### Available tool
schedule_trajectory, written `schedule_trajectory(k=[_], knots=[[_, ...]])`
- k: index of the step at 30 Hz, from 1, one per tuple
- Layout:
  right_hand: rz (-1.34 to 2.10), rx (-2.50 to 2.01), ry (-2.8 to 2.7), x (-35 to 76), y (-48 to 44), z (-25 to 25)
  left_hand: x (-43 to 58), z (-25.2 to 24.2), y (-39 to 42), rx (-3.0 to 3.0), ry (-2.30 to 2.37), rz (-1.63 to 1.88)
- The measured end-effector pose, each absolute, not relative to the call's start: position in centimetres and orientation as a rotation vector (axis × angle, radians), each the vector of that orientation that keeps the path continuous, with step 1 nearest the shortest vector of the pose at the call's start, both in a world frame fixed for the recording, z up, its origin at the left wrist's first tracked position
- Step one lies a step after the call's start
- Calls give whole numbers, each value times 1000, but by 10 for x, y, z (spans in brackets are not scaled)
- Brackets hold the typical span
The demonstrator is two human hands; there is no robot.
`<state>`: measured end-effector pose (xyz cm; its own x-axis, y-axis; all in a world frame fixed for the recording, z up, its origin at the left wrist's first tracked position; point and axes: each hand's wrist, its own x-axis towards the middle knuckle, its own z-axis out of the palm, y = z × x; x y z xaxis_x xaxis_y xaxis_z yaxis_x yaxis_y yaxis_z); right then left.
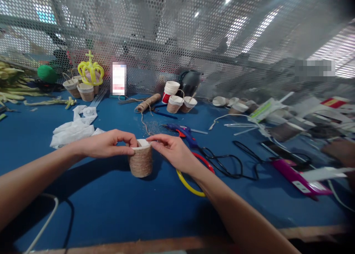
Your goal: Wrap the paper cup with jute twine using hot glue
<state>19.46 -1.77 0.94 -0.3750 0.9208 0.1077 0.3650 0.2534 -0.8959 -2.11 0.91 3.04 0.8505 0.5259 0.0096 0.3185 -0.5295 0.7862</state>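
A small cup wrapped in jute twine point(141, 162) stands upright on the blue table point(111, 202). My left hand point(107, 143) pinches its white rim from the left. From the other side, my right hand point(172, 149) pinches the rim with thumb and fingers. A strand of twine runs from the cup up to a twine spool point(148, 103) lying further back. A blue glue gun point(183, 131) lies just behind my right hand, and a yellow and red ring point(191, 185) lies under my right wrist.
Several twine-wrapped and white cups point(177, 100) stand at the back, plus a yellow crown point(90, 72) on cups at the left. White plastic bag point(74, 126) lies left. Black cables point(227, 163), a purple tool point(296, 176) and paper strips clutter the right. Another person's hand point(340, 150) shows at right.
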Motion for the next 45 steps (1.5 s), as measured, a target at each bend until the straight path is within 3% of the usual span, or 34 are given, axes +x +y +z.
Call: schedule_trajectory(k=[16, 29, 45], knots=[[1225, -1169, -1813, 196, -17, 11, -26, 29, 20, 2155, 649, 335], [952, -1221, -1930, 198, -20, 20, -28, 29, 19, 2151, 589, 331], [954, -1107, -1962, 196, -16, 10, -29, 30, 19, 2188, 619, 298]])
